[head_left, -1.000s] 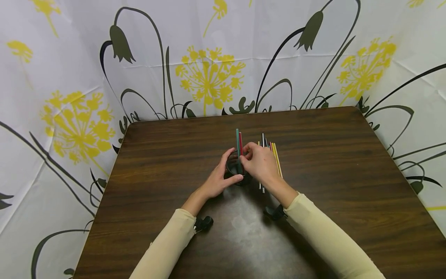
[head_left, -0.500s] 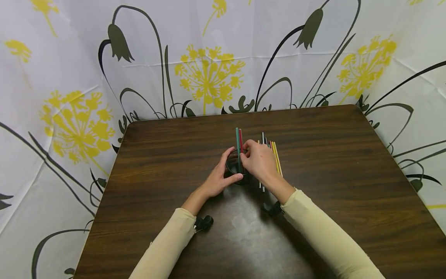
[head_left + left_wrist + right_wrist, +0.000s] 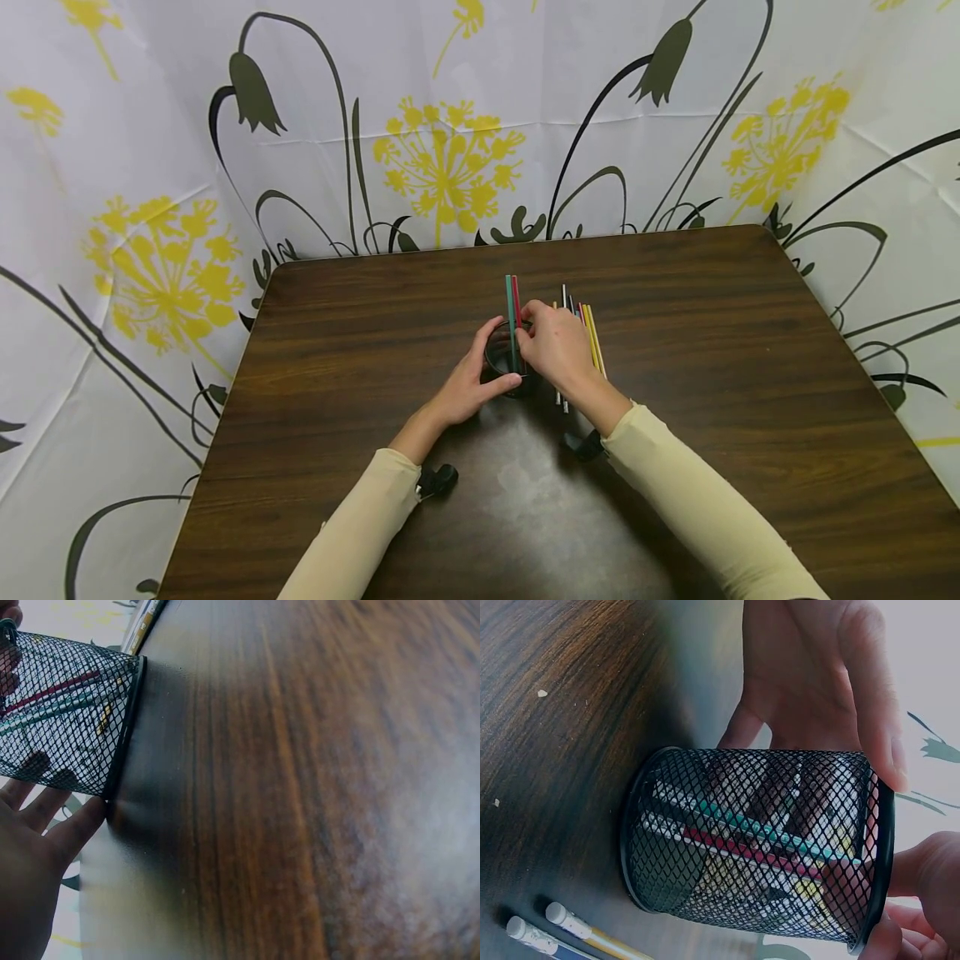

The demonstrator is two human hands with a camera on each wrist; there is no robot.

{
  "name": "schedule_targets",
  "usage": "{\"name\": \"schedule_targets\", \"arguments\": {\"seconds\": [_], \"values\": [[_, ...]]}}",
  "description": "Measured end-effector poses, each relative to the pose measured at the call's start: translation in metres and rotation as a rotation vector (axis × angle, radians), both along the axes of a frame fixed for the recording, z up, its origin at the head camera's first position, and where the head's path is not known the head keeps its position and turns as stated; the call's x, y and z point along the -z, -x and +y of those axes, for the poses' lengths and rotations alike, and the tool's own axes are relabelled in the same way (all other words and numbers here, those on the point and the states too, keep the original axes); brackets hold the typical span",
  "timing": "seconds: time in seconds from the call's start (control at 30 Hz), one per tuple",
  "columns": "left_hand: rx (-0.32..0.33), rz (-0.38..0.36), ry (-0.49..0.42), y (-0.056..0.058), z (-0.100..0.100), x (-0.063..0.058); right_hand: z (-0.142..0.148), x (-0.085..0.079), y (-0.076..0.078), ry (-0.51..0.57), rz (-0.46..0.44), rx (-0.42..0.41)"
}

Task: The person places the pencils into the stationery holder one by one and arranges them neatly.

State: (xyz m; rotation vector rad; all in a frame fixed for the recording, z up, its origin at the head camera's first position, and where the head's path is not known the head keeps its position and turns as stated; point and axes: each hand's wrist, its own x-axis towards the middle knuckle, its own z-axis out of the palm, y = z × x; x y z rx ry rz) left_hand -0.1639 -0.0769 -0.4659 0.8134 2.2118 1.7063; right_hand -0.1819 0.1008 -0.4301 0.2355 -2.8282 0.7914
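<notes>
A black mesh pencil cup (image 3: 498, 360) stands upright on the wooden table. My left hand (image 3: 467, 390) holds it from the left, with the thumb near the front of the rim and the fingers round the far side. A green pencil (image 3: 512, 304) and a red pencil (image 3: 517, 300) stand side by side inside, their upper ends above the rim. My right hand (image 3: 558, 346) pinches the red pencil at rim height. Through the mesh in the right wrist view, both pencils slant across the cup (image 3: 727, 877), light ends near its base.
Several pencils (image 3: 593, 337), some yellow, lie just right of the cup, partly hidden by the right hand. Two light eraser ends (image 3: 559, 915) show near the cup's base. A flower-printed curtain (image 3: 315, 183) hangs behind the table (image 3: 712, 358).
The red pencil's top now stands slightly higher beside the green one, nearly level with it. Both hands have otherwise stayed about where they were.
</notes>
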Motion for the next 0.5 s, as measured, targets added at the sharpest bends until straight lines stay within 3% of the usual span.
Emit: {"name": "schedule_targets", "arguments": {"seconds": [0.33,0.5], "values": [[-0.004,-0.009,0.005,-0.0009,-0.0001,0.0013,0.0013,-0.0015,0.0011,-0.001,-0.045,-0.022],[-0.007,-0.002,0.01,-0.0004,0.0003,0.0007,0.0054,-0.0048,0.002,0.079,-0.101,-0.046]]}}
